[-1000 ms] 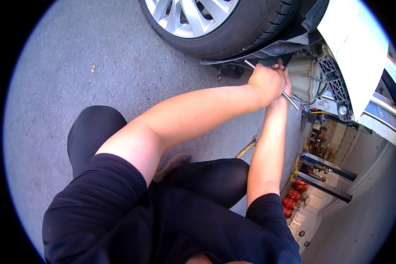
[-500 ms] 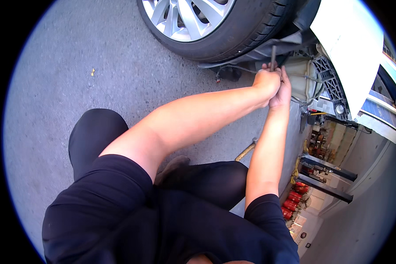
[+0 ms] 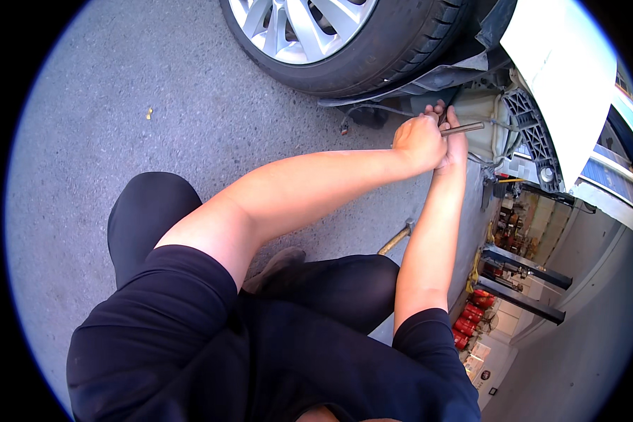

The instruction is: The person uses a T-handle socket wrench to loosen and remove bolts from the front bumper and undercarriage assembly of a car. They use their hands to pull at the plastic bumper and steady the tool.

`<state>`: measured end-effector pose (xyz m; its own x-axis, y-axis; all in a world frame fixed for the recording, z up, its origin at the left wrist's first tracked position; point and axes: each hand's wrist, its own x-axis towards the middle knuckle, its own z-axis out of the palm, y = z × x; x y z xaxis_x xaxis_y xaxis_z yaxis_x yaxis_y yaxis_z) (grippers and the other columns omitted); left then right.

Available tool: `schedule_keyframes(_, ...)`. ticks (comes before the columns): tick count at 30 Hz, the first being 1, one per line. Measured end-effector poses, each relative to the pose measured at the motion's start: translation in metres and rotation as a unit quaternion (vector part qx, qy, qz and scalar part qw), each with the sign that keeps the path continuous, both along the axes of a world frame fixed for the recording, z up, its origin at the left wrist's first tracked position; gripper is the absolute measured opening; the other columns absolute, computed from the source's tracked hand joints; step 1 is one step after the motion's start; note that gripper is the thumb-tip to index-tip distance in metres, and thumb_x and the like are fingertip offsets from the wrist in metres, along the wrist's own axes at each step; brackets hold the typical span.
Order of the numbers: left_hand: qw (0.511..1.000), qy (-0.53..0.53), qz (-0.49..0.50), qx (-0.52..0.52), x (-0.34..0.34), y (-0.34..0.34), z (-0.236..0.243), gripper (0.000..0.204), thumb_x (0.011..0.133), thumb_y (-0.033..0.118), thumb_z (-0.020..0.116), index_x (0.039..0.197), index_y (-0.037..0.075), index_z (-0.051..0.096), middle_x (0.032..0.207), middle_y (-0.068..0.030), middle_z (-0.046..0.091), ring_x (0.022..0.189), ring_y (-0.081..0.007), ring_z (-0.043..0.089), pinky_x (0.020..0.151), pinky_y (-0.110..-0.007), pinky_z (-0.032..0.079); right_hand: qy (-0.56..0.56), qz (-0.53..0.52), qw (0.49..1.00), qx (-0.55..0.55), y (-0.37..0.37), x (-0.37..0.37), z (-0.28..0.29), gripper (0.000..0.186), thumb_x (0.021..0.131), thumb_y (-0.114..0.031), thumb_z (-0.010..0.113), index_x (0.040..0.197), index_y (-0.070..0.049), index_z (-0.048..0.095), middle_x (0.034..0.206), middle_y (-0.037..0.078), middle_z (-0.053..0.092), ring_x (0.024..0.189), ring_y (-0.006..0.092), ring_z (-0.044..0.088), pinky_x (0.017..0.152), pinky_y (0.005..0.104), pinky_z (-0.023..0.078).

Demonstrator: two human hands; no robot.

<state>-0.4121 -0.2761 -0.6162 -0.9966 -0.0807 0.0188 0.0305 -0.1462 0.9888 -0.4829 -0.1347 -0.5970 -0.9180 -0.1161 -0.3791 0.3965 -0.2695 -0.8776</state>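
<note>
My left hand (image 3: pixel 422 143) is closed round a bare metal rod (image 3: pixel 465 129), whose free end sticks out to the right past the knuckles. My right hand (image 3: pixel 457 144) is just behind and beside it, partly covered by the left. Its thumb points up and its fingertips curl near the rod's hidden end; what they hold cannot be made out. Both hands are at the opened front corner of a car, beside a pale plastic housing (image 3: pixel 484 119) and below the dark wheel-arch liner (image 3: pixel 429 81).
A tyre with a silver wheel (image 3: pixel 390 56) stands at the top. A white body panel (image 3: pixel 559 77) and a black lattice bracket (image 3: pixel 531 126) lie to the right. A thin cable (image 3: pixel 366 105) hangs under the liner. A yellow-handled tool (image 3: pixel 395 239) rests on the ground near my knee.
The rod has swung from pointing up to pointing right as my left hand turned and shifted slightly left and down. My right hand has stayed nearly in place.
</note>
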Motion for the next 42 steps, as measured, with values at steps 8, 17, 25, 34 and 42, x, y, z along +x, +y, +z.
schedule_keyframes(8, 0.996, 0.058, -0.011, -0.071, 0.0, -0.012, -0.006, 0.037, 0.095, 0.025, 0.051, 0.115, -0.005, 0.06, 0.099, -0.0267, 0.068, 0.092, -0.0418, 0.067, 0.082, -0.049, 0.052, 0.037, -0.014, 0.999, -0.015, -0.006, 0.006, -0.006, 0.026, 0.1, -0.025, 0.054, 0.114, -0.004, 0.06, 0.1, 0.011, 0.066, 0.099, 0.0235, 0.063, 0.098, 0.0385, 0.048)
schedule_keyframes(17, 0.985, 0.094, -0.012, -0.146, -0.005, -0.01, -0.005, 0.035, 0.094, 0.021, 0.05, 0.115, -0.004, 0.06, 0.094, -0.0243, 0.069, 0.087, -0.0385, 0.068, 0.082, -0.048, 0.052, 0.023, -0.049, 0.998, -0.026, -0.016, 0.007, -0.002, 0.031, 0.103, -0.029, 0.048, 0.118, -0.003, 0.057, 0.097, 0.007, 0.064, 0.099, 0.0239, 0.061, 0.096, 0.0396, 0.048)
schedule_keyframes(25, 0.963, 0.162, 0.089, -0.198, -0.015, 0.007, -0.013, 0.022, 0.093, 0.018, 0.052, 0.102, 0.002, 0.064, 0.077, -0.012, 0.069, 0.066, -0.0253, 0.067, 0.056, -0.036, 0.05, 0.036, -0.034, 0.996, -0.074, -0.015, 0.011, -0.005, 0.034, 0.103, -0.031, 0.045, 0.12, -0.003, 0.056, 0.103, 0.008, 0.065, 0.11, 0.0247, 0.059, 0.098, 0.0392, 0.047)
schedule_keyframes(34, 0.986, -0.038, 0.055, 0.152, 0.001, 0.026, 0.0, 0.035, 0.095, 0.025, 0.053, 0.103, -0.007, 0.06, 0.093, -0.0267, 0.068, 0.093, -0.042, 0.065, 0.082, -0.047, 0.05, 0.047, -0.034, 0.997, 0.047, -0.012, 0.018, 0.005, 0.03, 0.102, -0.027, 0.052, 0.118, -0.002, 0.055, 0.098, 0.008, 0.065, 0.098, 0.0229, 0.063, 0.093, 0.0392, 0.051)
schedule_keyframes(42, 1.0, 0.011, -0.005, -0.026, -0.006, -0.004, -0.002, 0.034, 0.092, 0.023, 0.051, 0.107, -0.006, 0.061, 0.096, -0.0281, 0.067, 0.095, -0.0429, 0.065, 0.085, -0.048, 0.051, 0.052, -0.034, 0.998, 0.001, -0.013, 0.003, -0.002, 0.025, 0.104, -0.023, 0.046, 0.115, -0.003, 0.055, 0.092, 0.008, 0.064, 0.098, 0.0239, 0.063, 0.091, 0.0383, 0.051)
